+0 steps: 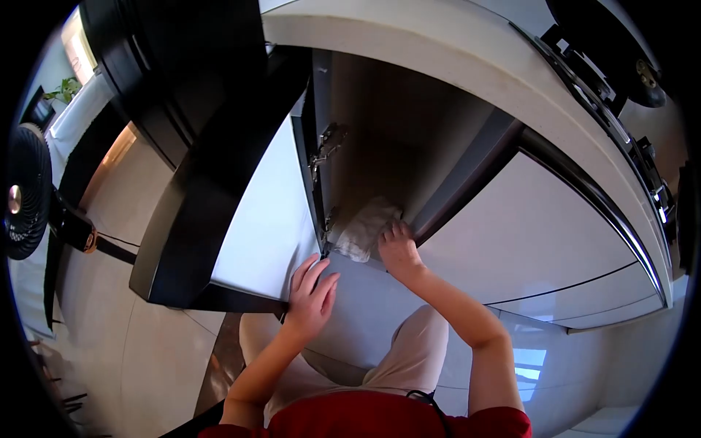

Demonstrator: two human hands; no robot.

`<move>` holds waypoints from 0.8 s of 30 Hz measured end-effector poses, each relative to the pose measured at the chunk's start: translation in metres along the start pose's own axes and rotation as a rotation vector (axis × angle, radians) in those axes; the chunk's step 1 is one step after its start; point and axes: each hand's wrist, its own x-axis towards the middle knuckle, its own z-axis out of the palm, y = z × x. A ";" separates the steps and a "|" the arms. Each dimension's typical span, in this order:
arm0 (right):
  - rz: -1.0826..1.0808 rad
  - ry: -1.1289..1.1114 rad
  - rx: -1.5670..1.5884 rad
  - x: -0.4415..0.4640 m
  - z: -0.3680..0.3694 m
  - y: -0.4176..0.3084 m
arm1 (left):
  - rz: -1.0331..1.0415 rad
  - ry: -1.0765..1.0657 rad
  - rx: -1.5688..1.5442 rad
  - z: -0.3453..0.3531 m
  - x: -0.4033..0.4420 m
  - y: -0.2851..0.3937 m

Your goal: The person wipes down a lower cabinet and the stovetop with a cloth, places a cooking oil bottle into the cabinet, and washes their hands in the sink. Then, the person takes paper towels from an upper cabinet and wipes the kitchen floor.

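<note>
Pale crumpled cloth (359, 232) lies near cabinet's (467, 175) front edge. Right hand (399, 250) at cloth, fingers curled; whether gripping, cannot tell. Left hand (310, 299), fingers spread, by door's (266, 219) corner: best steady door, spare knuckles.

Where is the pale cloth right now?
In the head view, the cloth lies near the middle, low at the front of the open cabinet, between the door on the left and the right hand.
</note>
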 end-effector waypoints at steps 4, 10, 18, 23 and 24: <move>0.038 -0.111 0.076 -0.003 0.014 -0.010 | 0.087 -0.010 -0.007 -0.006 -0.007 0.003; -0.056 -0.255 -0.065 -0.009 0.013 -0.001 | 0.499 0.229 0.151 -0.049 -0.018 0.026; -0.090 -0.170 -0.221 -0.009 0.030 0.000 | 0.431 0.390 0.495 -0.048 0.008 0.029; -0.096 -0.176 -0.201 -0.009 0.036 0.001 | 0.456 0.405 0.703 -0.041 0.007 0.018; -0.105 -0.184 -0.188 -0.009 0.035 0.001 | 0.454 0.403 0.709 -0.041 0.007 0.017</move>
